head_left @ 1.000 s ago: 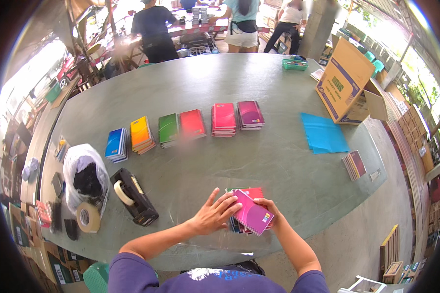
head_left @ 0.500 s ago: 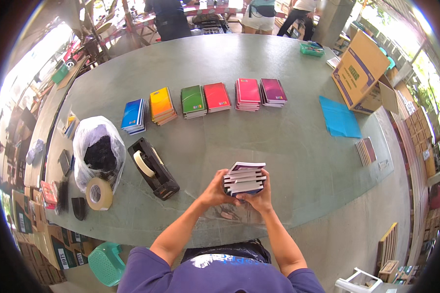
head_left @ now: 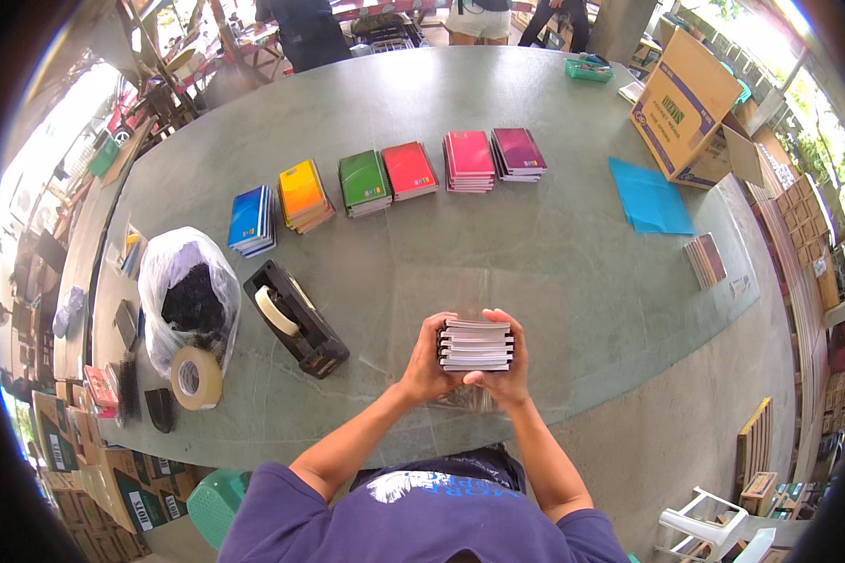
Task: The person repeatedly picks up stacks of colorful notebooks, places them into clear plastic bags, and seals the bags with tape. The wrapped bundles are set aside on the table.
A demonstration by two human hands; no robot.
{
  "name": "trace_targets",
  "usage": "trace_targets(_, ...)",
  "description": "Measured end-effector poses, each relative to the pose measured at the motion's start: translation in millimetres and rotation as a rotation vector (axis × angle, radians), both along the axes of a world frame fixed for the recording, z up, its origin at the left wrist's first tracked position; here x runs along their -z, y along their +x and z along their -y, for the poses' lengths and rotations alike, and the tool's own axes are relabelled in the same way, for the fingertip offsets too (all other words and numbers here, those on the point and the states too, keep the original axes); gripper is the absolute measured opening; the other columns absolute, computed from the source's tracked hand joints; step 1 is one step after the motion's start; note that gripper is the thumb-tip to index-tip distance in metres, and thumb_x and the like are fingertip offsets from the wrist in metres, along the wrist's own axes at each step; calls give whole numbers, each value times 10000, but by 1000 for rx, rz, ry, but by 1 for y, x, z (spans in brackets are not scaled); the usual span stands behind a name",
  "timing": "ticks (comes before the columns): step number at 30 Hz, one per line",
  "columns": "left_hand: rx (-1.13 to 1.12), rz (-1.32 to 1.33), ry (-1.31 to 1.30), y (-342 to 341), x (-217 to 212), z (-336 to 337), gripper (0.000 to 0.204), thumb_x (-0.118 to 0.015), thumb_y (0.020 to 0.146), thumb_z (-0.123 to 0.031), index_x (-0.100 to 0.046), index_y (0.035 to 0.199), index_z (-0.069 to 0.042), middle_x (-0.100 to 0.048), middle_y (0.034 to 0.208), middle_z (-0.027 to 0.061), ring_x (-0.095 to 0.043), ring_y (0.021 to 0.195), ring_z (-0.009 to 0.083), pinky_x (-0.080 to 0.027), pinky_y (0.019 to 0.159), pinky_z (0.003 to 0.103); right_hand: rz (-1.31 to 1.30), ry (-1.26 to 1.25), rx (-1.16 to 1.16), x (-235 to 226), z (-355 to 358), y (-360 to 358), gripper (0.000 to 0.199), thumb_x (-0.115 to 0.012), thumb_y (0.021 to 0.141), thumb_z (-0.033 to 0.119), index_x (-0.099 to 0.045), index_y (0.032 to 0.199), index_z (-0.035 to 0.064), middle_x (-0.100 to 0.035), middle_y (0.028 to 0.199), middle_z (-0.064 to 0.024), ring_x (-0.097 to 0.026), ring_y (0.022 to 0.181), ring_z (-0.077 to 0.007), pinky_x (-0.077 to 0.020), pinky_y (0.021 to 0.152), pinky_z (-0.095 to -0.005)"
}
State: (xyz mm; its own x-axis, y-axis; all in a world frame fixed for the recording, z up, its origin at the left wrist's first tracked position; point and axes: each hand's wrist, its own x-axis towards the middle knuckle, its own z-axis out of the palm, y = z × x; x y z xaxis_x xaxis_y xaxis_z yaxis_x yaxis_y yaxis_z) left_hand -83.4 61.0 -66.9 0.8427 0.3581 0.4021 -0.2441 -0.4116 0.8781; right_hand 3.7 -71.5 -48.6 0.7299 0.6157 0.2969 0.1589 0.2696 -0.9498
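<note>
Both hands grip one stack of notebooks [head_left: 476, 344], spines and page edges facing the camera, held on edge just above the near rim of the grey-green surface [head_left: 554, 253]. Left hand [head_left: 429, 361] clasps the stack's left side, fingers curled around it; right hand [head_left: 503, 373] wraps the right side and bottom, thumb along the lower edge. Versus half a second ago: same two-handed grip, stack squared up and raised slightly, closer to the body. Versus one second ago: stack then lay flat with a magenta cover showing, the left hand spread on top; now turned on edge, covers out of sight. Beyond, unchanged: a row of six notebook piles [head_left: 390, 171] from blue to purple, a black tape dispenser [head_left: 296, 317], a roll of brown tape [head_left: 196, 378], a blue sheet [head_left: 650, 197].
</note>
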Motion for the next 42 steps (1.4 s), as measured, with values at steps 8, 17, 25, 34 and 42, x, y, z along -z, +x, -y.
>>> trace_targets(8, 50, -92, -64, 6, 6, 5, 898, -862, 542, -118, -340, 1269, -45, -481, 1168, 156, -517, 1090, 312, -452, 906, 396, -2, -16, 97, 23, 12, 2, 1084, -900, 457, 404, -352, 1316, 33, -479, 1152, -77, -498, 1067, -203, -423, 927, -335)
trace_targets(17, 81, 8, 231, 20, 14, 4, 788, -820, 541, -66, -367, 1186, -54, -490, 1108, 149, -528, 1010, 338, -458, 856, 400, 133, -113, 132, 25, 28, 7, 938, -918, 478, 358, -433, 1214, 34, -525, 1130, -83, -527, 1053, -196, -443, 918, -333)
trace_targets(25, 213, -49, 23, 24, 20, 14, 778, -800, 582, -41, -350, 1216, -86, -504, 1141, 130, -539, 1023, 315, -460, 860, 372, 98, -60, 125, 52, 41, 10, 708, -829, 601, 149, -432, 1180, 56, -524, 1159, -116, -515, 1087, -236, -418, 935, -351)
trace_targets(34, 246, -4, 48, 26, 42, 18, 828, -811, 579, -45, -326, 1249, -89, -463, 1208, 139, -493, 1115, 318, -440, 912, 377, 154, -155, 56, 68, 51, 20, 780, -833, 564, 130, -379, 1198, 97, -503, 1172, -120, -501, 1087, -279, -405, 946, -371)
trace_targets(42, 160, -586, -131, 33, -29, 9, 938, -901, 500, -300, -369, 1222, -28, -581, 1104, 176, -582, 1037, 313, -480, 853, 376, 58, -535, 70, 3, 45, 34, 765, -781, 695, 440, -404, 1228, 41, -637, 1021, -181, -615, 981, -342, -477, 819, -402)
